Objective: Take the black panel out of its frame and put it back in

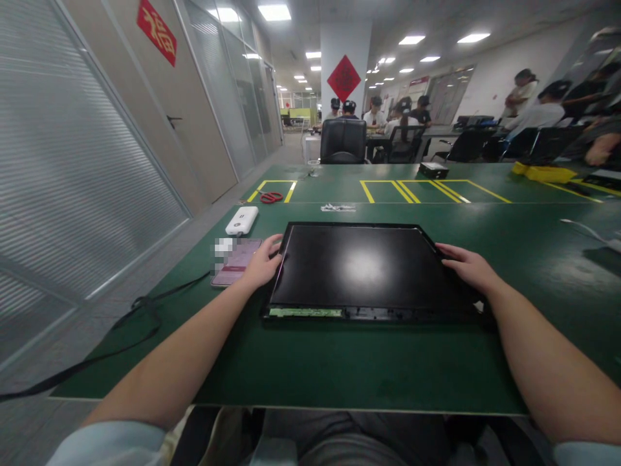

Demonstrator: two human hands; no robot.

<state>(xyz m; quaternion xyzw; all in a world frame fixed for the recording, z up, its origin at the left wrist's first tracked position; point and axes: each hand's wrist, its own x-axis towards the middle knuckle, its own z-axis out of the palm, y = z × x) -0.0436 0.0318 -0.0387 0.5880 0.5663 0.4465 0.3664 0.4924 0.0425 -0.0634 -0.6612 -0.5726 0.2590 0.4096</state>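
A black display panel (pixel 359 265) lies face up on the green table, with a strip of green circuit board (pixel 305 312) showing along its front left edge. My left hand (pixel 264 262) grips the panel's left edge, fingertips on the frame. At the opposite side my right hand (pixel 468 265) has its fingers against the right edge, partly hidden by the frame. Just left of my left hand is a phone (pixel 237 265) with a lit pinkish screen, and beyond it a white power bank (pixel 242 221).
Red-handled scissors (pixel 271 197) and a small black box (pixel 433 170) lie farther back on the green table (pixel 369 369), near yellow tape marks. A yellow object (pixel 543 173) and a white cable (pixel 589 233) are at right. A black strap (pixel 145 307) trails off the left edge. Several people sit beyond.
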